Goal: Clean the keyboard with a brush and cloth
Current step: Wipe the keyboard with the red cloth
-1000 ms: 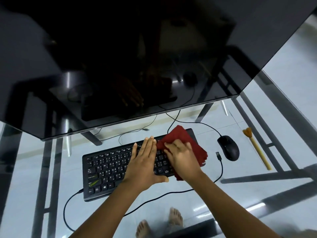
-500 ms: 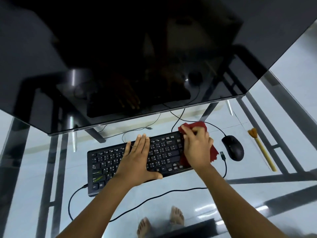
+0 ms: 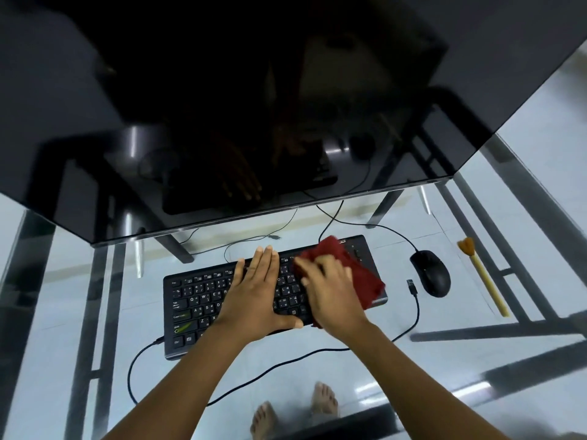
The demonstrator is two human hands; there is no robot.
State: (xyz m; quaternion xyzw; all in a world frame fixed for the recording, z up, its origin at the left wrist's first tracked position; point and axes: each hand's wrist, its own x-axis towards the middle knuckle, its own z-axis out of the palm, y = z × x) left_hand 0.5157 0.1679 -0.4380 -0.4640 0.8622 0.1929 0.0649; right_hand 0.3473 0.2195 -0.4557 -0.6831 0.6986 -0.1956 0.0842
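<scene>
A black keyboard [image 3: 203, 300] lies on a glass table, tilted with its right end farther away. My left hand [image 3: 257, 296] lies flat on the middle keys, fingers together and pointing away. My right hand [image 3: 330, 290] presses a dark red cloth [image 3: 362, 274] onto the right part of the keyboard; the hand is motion-blurred. A yellow brush [image 3: 486, 281] with an orange tuft lies on the glass at the far right, apart from both hands.
A black mouse [image 3: 432, 274] sits right of the keyboard, with a loose USB plug [image 3: 412, 286] beside it. A large dark monitor [image 3: 254, 106] overhangs the back. Cables loop across the glass table [image 3: 413, 369]. Bare feet show below through the glass.
My right hand with the cloth slid to the keyboard's right end, then back left toward the middle keys. My left hand stayed flat on the keys.
</scene>
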